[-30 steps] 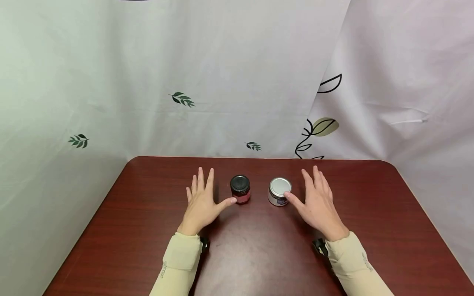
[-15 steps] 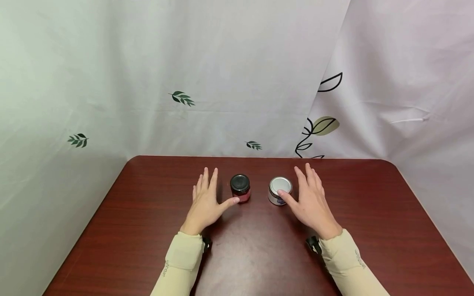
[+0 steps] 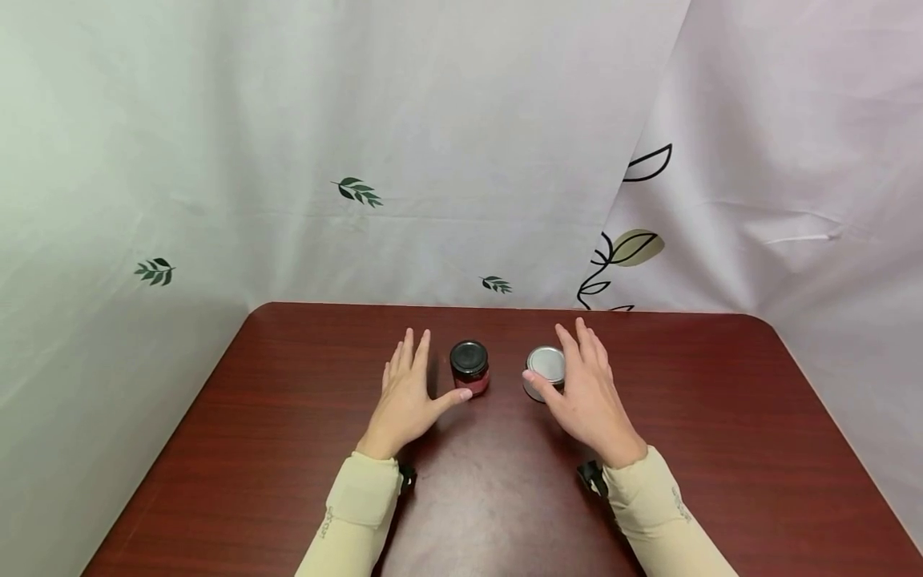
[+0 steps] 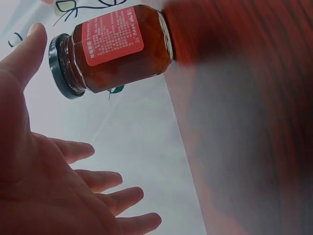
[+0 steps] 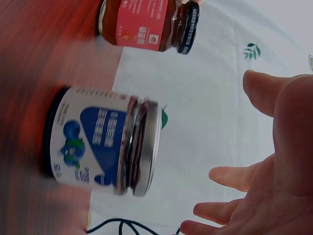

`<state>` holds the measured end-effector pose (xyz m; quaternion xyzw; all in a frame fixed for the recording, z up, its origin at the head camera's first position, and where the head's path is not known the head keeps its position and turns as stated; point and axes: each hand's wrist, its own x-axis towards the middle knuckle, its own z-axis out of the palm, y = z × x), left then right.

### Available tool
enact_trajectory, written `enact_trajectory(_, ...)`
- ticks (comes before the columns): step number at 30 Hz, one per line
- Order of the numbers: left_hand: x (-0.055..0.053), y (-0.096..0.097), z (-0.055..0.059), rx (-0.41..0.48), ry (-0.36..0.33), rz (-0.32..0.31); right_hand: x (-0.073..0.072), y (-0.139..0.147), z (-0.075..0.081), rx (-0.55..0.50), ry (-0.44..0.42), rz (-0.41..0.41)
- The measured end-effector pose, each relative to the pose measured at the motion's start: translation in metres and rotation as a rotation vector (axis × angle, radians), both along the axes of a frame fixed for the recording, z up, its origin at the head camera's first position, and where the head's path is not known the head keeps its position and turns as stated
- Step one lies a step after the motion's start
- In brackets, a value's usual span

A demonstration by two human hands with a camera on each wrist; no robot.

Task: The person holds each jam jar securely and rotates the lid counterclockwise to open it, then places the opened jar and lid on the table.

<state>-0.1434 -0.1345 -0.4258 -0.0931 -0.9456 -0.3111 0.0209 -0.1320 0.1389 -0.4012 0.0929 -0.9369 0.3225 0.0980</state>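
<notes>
Two glass jars stand upright side by side on a dark red wooden table. The left one, a jam jar with a black lid (image 3: pixel 469 357), carries a red label (image 4: pixel 112 36). The right one is a wider blueberry jam jar (image 5: pixel 93 139) with a silver lid (image 3: pixel 546 363) and a white and blue label. My left hand (image 3: pixel 405 405) is beside the black-lidded jar, fingers spread, its thumb overlapping the jar's front in the head view. My right hand (image 3: pixel 593 399) is at the silver-lidded jar's right, fingers extended, thumb in front of its lid. Both palms hold nothing.
The table (image 3: pixel 288 449) has rounded back corners and ends against a white fabric backdrop (image 3: pixel 447 144) printed with leaves. Both forearms, in pale sleeves (image 3: pixel 356 505), reach in from the front edge, with a dark strap at each wrist.
My right hand has moved left, closer to the silver-lidded jar. My left hand has shifted slightly right toward the black-lidded jar. The jars stay in place.
</notes>
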Motion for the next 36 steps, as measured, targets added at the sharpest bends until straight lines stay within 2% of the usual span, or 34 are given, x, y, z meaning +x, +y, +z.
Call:
enact_trajectory(14,-0.001,0.005,-0.004,0.02,-0.006,-0.012,-0.004,-0.023,0.001,-0.048,0.001,0.038)
enact_trajectory(24,-0.001,0.011,-0.003,0.065,-0.03,-0.026,-0.004,-0.036,0.002,-0.061,0.015,0.073)
enact_trajectory(36,-0.003,0.015,-0.009,0.118,-0.047,-0.028,-0.005,-0.053,0.004,-0.056,0.038,0.1)
